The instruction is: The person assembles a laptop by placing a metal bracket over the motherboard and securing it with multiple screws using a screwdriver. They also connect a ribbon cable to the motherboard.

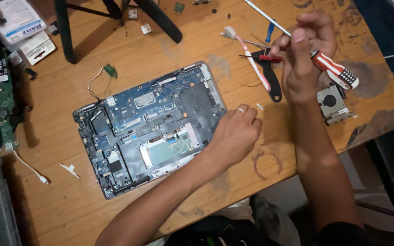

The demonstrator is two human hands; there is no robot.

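At the bench's middle an opened laptop base is laid with its boards bared, its right edge is touched by the left hand with fingers curled together, and toward the far right corner a striped-handled screwdriver is clamped in the right hand.

Left hand curled, right hand clenched

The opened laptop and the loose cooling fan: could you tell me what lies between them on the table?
In the head view, the left hand rests between the opened laptop and cooling fan.
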